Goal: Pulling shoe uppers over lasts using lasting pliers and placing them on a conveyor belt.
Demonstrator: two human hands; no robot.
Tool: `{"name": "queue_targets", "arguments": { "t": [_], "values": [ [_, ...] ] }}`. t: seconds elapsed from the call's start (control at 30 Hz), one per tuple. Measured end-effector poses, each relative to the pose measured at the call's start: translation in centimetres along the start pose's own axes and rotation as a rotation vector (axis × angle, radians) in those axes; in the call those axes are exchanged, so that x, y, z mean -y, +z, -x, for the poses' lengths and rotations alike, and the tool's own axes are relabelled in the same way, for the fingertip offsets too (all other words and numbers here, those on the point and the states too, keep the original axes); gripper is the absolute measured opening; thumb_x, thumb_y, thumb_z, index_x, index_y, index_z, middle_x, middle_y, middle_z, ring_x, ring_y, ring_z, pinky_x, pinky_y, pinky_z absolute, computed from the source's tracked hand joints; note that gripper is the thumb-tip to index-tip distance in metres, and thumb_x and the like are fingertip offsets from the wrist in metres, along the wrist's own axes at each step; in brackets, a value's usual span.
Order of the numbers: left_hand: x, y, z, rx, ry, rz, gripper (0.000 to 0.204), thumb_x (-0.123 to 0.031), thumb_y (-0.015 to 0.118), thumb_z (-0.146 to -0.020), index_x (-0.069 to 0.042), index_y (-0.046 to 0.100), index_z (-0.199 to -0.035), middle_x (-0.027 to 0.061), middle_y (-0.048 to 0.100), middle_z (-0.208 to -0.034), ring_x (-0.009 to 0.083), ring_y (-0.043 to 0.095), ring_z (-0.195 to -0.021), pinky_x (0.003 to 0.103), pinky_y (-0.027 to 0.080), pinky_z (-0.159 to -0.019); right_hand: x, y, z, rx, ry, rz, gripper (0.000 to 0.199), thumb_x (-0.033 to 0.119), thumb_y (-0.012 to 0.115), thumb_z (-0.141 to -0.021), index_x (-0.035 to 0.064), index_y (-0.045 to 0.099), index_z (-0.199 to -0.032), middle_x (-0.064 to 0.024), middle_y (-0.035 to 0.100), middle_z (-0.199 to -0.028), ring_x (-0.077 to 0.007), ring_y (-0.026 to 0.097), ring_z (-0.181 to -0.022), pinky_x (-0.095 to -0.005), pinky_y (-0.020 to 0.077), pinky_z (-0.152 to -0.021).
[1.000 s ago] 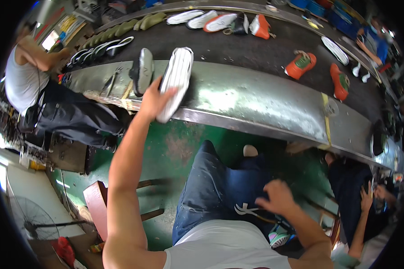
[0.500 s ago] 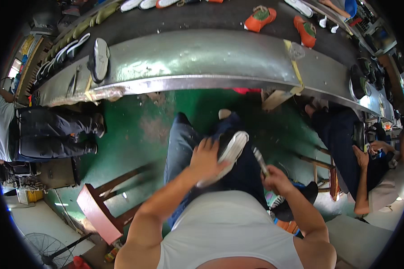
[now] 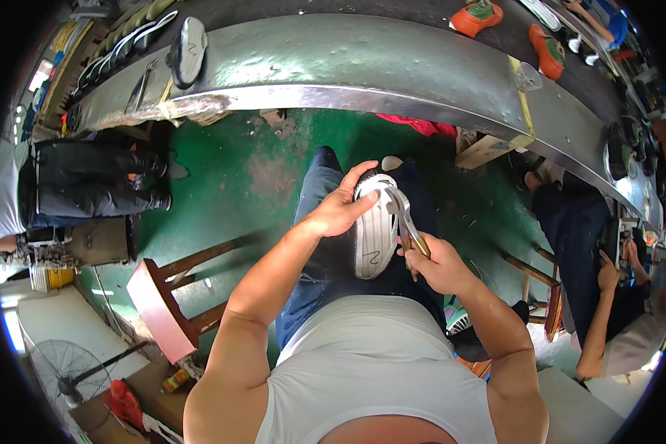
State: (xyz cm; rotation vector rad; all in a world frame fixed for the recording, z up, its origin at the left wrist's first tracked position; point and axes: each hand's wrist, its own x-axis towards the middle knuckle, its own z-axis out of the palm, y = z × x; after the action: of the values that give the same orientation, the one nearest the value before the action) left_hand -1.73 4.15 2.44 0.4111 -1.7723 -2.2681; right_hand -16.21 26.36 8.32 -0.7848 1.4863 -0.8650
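A shoe (image 3: 375,240) with a dark upper rests on my lap, its pale underside facing up and marked with a hand-drawn sign. My left hand (image 3: 339,212) grips its far end, thumb pressed on the underside and fingers round the far side. My right hand (image 3: 438,266) is closed on the handles of metal pliers (image 3: 403,214). The jaws of the pliers meet the shoe's right edge near the far end; whether they pinch the edge cannot be made out.
A metal-edged bench (image 3: 288,63) crosses ahead, carrying another pale-bottomed shoe (image 3: 192,52), a hand tool (image 3: 142,85) and orange shoes (image 3: 475,18). A wooden stool (image 3: 159,314) stands left, a fan (image 3: 63,370) behind it. Co-workers sit at right (image 3: 577,244) and stand at left (image 3: 89,177).
The shoe has turned more upright, with its underside now facing up. My left hand has shifted to its far end, and my right hand has brought the pliers in against its edge.
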Motion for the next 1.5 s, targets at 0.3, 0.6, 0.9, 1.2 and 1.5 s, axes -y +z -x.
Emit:
{"name": "queue_targets", "arguments": {
  "t": [0.3,0.6,0.9,1.2,1.5],
  "values": [
    [-0.7,-1.4,1.3,-0.143,-0.075,-0.266,0.051,-0.037,0.05,-0.105,-0.012,0.036,-0.148,0.0077,0.057,-0.127,0.0154,0.051,-0.118,0.031,0.04,-0.105,4.7,-2.1,-2.5,0.24,0.276,-0.457,0.041,0.026,0.058,-0.101,0.0003,0.052,-0.132,-0.0153,0.062,-0.124,-0.0274,0.064,-0.114,-0.0456,0.055,-0.093],
    [-0.4,-1.4,-0.7,-0.114,-0.19,-0.223,0.054,-0.036,0.058,-0.102,-0.011,0.042,-0.147,0.0116,0.057,-0.131,0.0185,0.052,-0.12,0.032,0.041,-0.105,3.9,-4.5,-4.6,0.208,0.272,-0.338,0.031,0.022,0.055,-0.102,-0.0017,0.054,-0.122,-0.0137,0.064,-0.117,-0.0246,0.066,-0.103,-0.0417,0.058,-0.082],
    [2.4,-4.0,-2.2,0.012,-0.304,0.099,0.055,-0.02,0.063,-0.1,-0.014,0.042,-0.15,0.0042,0.061,-0.126,0.0114,0.059,-0.107,0.025,0.051,-0.087,-3.2,-3.1,-8.0,-0.135,-0.104,0.351,0.023,0.022,0.061,-0.097,-0.0011,0.059,-0.099,-0.0145,0.067,-0.079,-0.0295,0.065,-0.062,-0.0383,0.053,-0.059],
    [4.3,-1.0,-5.2,-0.289,-0.417,0.072,0.044,-0.025,0.06,-0.1,-0.013,0.049,-0.141,0.0072,0.063,-0.123,0.0165,0.062,-0.107,0.032,0.053,-0.09,-3.6,-5.8,-8.6,0.063,0.064,-0.099,0.018,0.016,0.058,-0.098,-0.0008,0.065,-0.103,-0.006,0.07,-0.085,-0.0116,0.064,-0.071,-0.0273,0.0513,-0.065],
    [4.3,0.3,-6.8,-0.297,-0.504,0.191,0.046,-0.022,0.06,-0.1,-0.006,0.047,-0.141,0.0126,0.064,-0.122,0.0197,0.064,-0.105,0.034,0.054,-0.088,-2.5,-3.1,-18.1,-0.599,-0.703,-0.121,0.021,0.02,0.048,-0.105,0.0004,0.053,-0.11,-0.0066,0.064,-0.088,-0.0135,0.061,-0.074,-0.0299,0.0518,-0.072]
  ]
}}
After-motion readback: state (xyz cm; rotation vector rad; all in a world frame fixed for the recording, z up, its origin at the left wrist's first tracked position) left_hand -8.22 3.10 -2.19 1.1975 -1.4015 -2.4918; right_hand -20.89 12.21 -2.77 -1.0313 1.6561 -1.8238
